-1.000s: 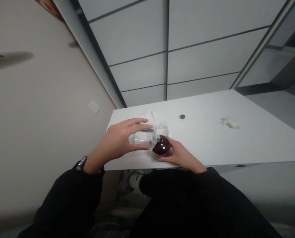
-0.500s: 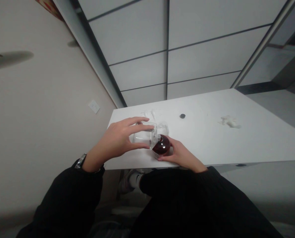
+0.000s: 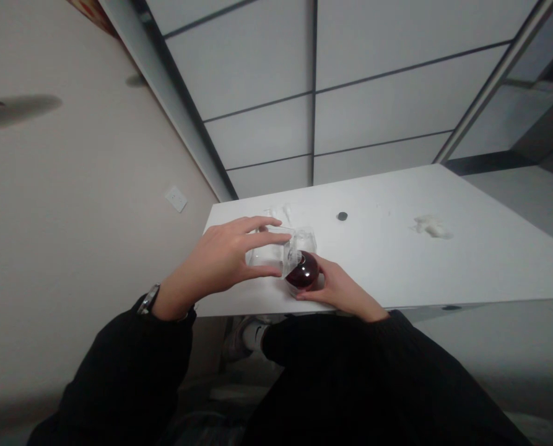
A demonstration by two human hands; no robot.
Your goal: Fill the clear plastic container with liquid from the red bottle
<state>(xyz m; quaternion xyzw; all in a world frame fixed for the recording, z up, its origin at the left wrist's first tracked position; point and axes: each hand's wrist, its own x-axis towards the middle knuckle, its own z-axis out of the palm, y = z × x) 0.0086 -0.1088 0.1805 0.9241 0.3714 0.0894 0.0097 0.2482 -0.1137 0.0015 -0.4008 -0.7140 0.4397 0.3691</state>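
My left hand (image 3: 225,254) grips a clear, boxy container (image 3: 269,254), with the fingers along its far side and the thumb along its near side. The container lies tipped on its side, its right end at the top of a round, glossy dark-red vessel (image 3: 305,272). Whether the two touch I cannot tell. My right hand (image 3: 339,286) is wrapped round the right side of the dark-red vessel, near the table's front edge. Just behind them stands another clear plastic piece (image 3: 306,236), partly hidden. Small clear pieces (image 3: 280,214) lie beyond my left fingers.
On the white table (image 3: 373,266) lie a small dark round disc (image 3: 342,216) and, farther right, a crumpled whitish tissue-like piece (image 3: 431,227). A wall with a socket (image 3: 176,199) borders the left side. White panelled doors (image 3: 267,136) rise behind the table.
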